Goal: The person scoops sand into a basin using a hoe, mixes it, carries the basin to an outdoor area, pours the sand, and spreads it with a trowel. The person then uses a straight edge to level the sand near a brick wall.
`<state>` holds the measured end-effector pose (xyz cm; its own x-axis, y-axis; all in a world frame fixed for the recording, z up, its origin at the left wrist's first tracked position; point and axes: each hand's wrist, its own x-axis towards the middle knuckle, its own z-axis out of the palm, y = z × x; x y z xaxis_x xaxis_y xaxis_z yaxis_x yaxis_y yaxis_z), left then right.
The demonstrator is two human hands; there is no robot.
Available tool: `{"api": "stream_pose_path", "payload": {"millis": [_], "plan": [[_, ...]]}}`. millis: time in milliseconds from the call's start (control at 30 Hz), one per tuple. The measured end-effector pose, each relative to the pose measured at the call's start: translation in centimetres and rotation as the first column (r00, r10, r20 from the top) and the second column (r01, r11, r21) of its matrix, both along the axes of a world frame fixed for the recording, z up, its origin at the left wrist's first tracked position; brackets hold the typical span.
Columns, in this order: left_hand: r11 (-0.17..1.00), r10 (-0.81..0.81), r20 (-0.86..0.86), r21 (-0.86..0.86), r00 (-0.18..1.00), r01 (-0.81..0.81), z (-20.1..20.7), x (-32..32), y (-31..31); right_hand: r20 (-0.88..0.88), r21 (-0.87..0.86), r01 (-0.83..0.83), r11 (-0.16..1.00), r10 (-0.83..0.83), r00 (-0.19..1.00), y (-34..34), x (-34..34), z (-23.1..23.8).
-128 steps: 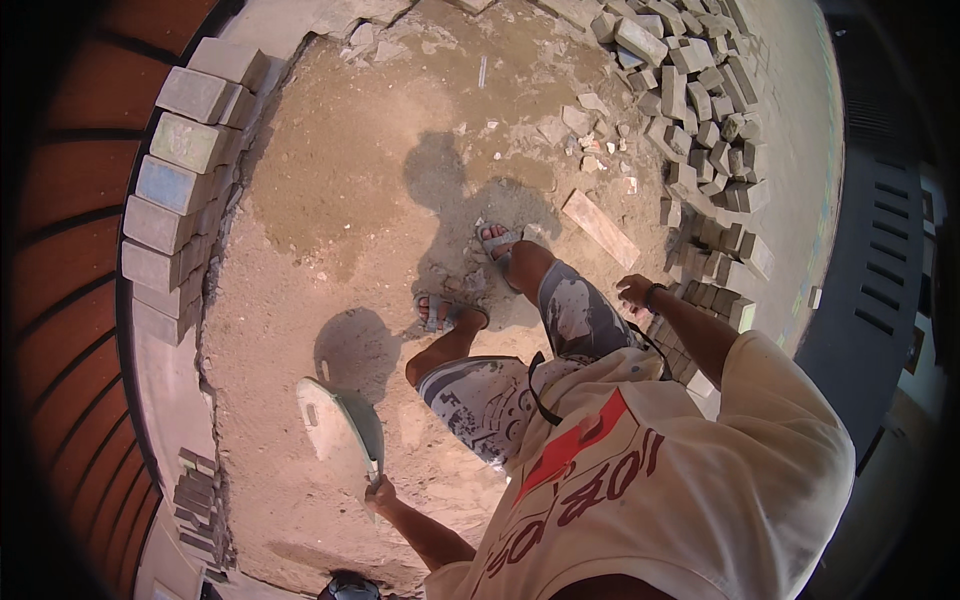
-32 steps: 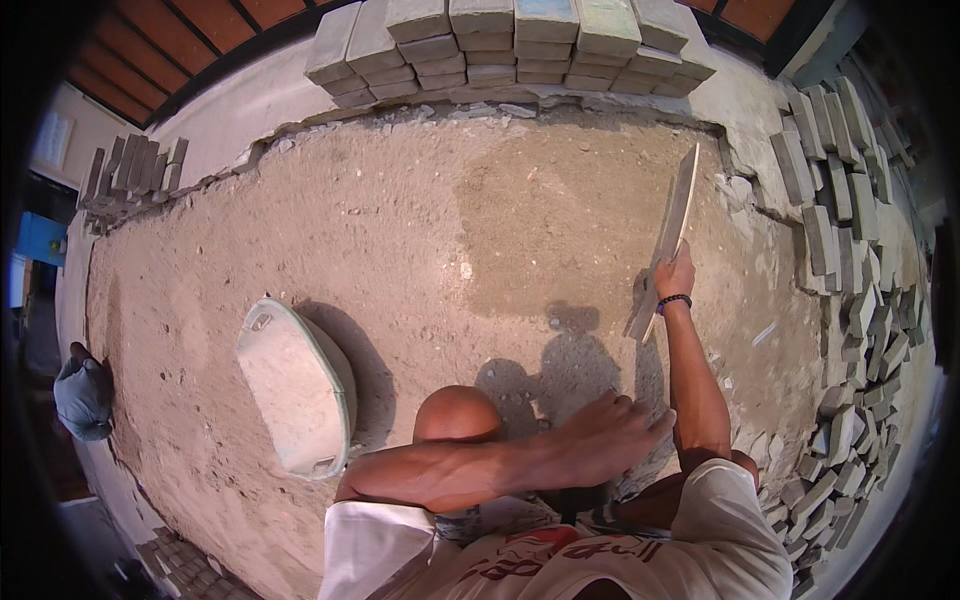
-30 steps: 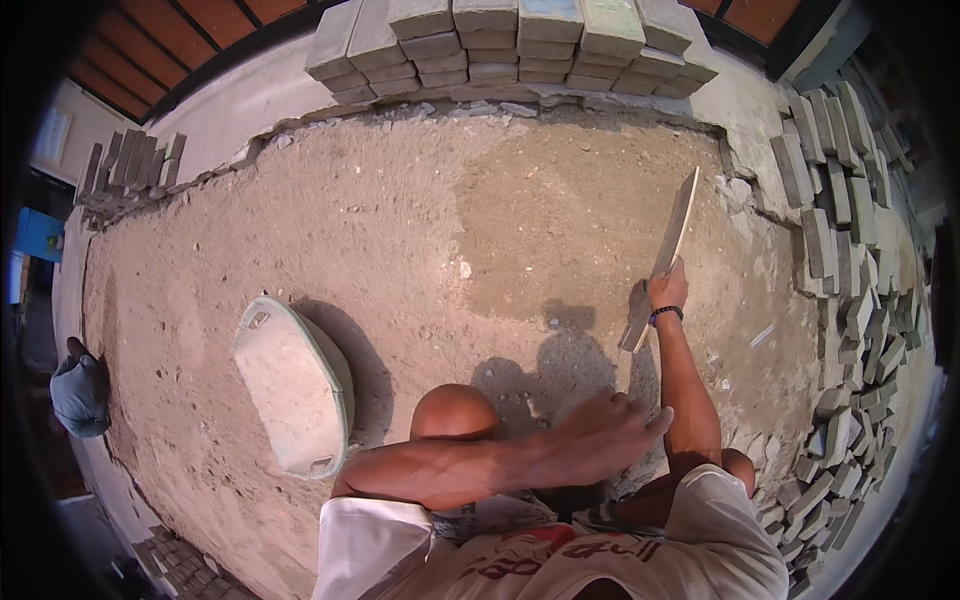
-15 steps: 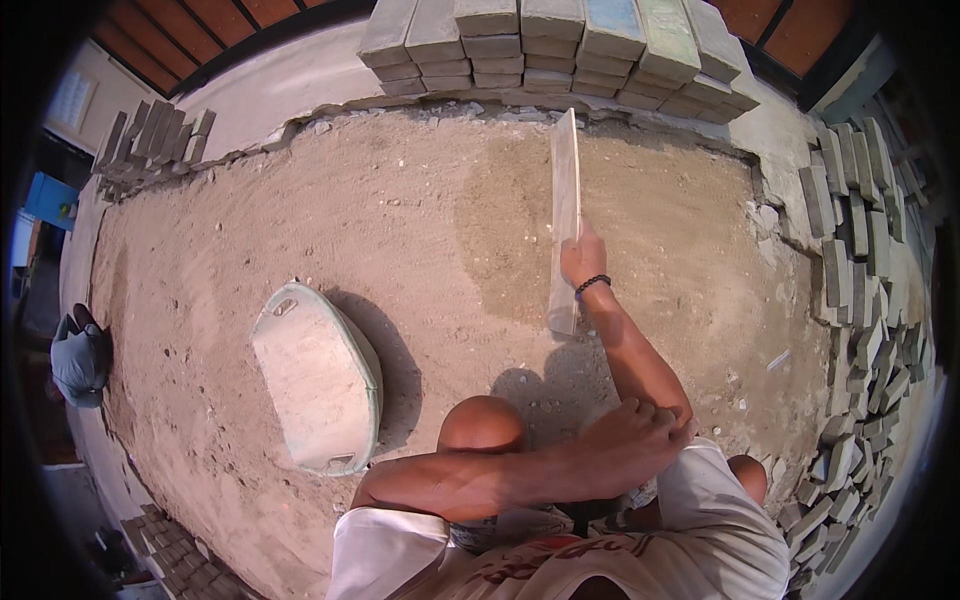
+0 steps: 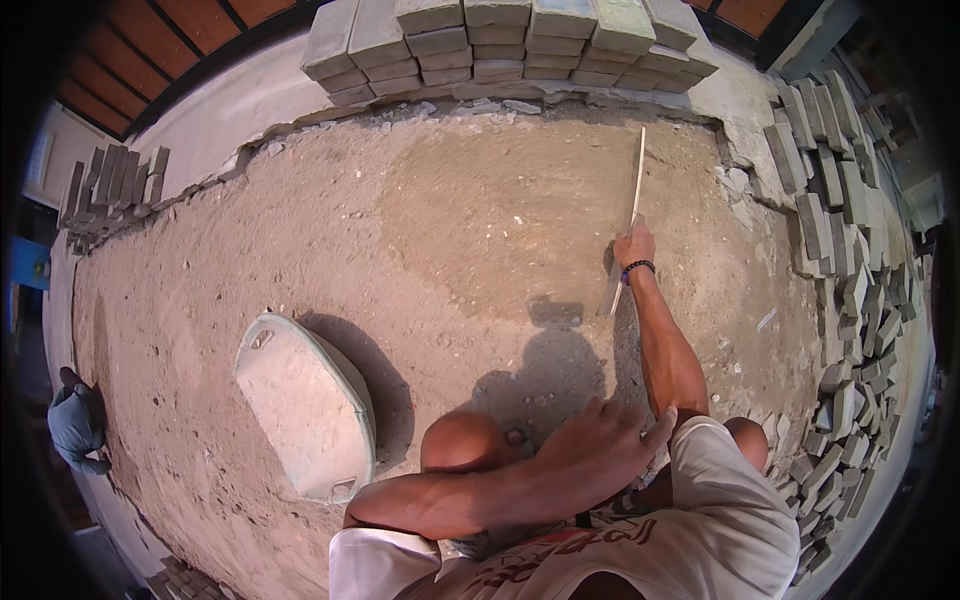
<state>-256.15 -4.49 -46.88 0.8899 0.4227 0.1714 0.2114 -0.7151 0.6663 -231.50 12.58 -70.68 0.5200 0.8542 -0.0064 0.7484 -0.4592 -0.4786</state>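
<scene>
Board (image 5: pixel 638 180) in right hand (image 5: pixel 635 246), basin (image 5: pixel 305 415) on soil (image 5: pixel 240 240)

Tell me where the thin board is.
In the head view, the thin board is right of centre, gripped in the right hand and seen nearly edge-on, to the right of the pale tub.

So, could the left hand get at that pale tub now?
Probably yes: the left hand looks empty and the pale tub sits uncovered beside the left knee, though the left forearm, crossing that knee, would have to swing back.
</scene>
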Motion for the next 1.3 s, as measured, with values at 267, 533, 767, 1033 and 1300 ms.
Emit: {"api": "stream_pose_path", "payload": {"millis": [267, 533, 767, 1033, 1300], "plan": [[0.997, 0.054, 0.004, 0.047, 0.999, -0.054, -0.4, 2.6, -0.4, -0.136, 0.053, -0.324, 0.945, 0.328, 0.935, 2.4, -9.6, 1.7], [0.999, 0.032, -0.045, 0.014, 0.998, -0.031, 0.0, 0.3, 0.2, 0.06, -0.013, 0.213, 0.977, -0.212, 0.976, -4.4, 1.5, 1.5], [0.992, 0.105, -0.038, 0.079, 0.994, -0.102, -1.0, 0.0, 1.0, -0.043, -0.077, -0.265, 0.961, 0.262, 0.964, -2.3, -16.6, -0.1], [0.993, 0.116, 0.011, 0.034, 0.993, -0.116, -1.7, 0.7, 1.7, -0.044, -0.034, -0.566, 0.824, 0.564, 0.824, -5.6, -17.9, 0.5], [0.98, 0.05, -0.111, -0.188, 0.993, -0.071, -0.6, -0.3, 3.0, -0.296, -0.185, -0.873, 0.452, 0.821, 0.488, -6.5, -14.2, 5.3]]}}
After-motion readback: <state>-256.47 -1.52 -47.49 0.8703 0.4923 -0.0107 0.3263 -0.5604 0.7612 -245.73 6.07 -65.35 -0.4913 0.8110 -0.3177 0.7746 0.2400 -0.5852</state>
